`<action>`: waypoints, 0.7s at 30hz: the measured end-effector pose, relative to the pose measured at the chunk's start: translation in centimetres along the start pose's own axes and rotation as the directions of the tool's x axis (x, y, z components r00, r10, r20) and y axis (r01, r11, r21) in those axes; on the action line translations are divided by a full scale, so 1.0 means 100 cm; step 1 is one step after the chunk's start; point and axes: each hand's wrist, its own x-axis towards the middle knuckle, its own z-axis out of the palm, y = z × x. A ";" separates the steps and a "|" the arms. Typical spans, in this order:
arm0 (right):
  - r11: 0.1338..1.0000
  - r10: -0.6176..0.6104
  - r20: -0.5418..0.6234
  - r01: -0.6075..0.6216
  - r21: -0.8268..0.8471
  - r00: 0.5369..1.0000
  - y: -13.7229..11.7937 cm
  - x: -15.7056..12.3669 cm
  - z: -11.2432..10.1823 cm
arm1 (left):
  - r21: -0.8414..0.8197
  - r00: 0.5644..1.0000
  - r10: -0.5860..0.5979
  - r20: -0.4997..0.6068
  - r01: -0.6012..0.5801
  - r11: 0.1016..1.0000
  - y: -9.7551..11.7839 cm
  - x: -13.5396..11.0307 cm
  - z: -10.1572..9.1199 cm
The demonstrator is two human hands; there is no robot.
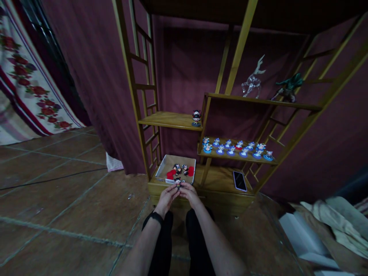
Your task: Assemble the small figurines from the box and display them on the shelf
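Observation:
Between my two hands, just in front of an open cardboard box, is a small black-haired figurine (178, 183), held upright. My left hand (169, 196) pinches it from the left, and my right hand (188, 191) grips it from the right. The box (162, 171) stands on the bottom shelf. Inside lie several similar figurines (184, 169) and some red pieces (170, 174). Two dark figurines (196, 118) stand close together at the right end of the left middle shelf (165, 119).
Rows of small blue and purple figurines (231, 150) fill the right middle shelf. Above them stand a clear deer ornament (253, 82) and a dark green figure (290, 87). A phone (239, 181) lies on the bottom shelf. At the right are a white box (306, 237) and cloths (339, 222).

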 end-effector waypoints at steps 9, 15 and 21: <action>0.999 -0.012 -0.014 0.011 -0.052 1.000 0.004 0.005 -0.007 | 0.038 0.999 -0.030 0.040 0.029 0.999 0.006 -0.007 0.004; 0.997 -0.007 -0.043 0.004 -0.073 0.999 0.004 0.004 -0.006 | 0.116 0.998 0.007 0.069 -0.015 0.993 -0.002 -0.005 0.003; 0.998 0.032 -0.050 -0.034 -0.048 0.998 0.008 0.009 -0.005 | 0.204 0.996 0.060 0.058 -0.071 0.976 -0.008 -0.002 0.006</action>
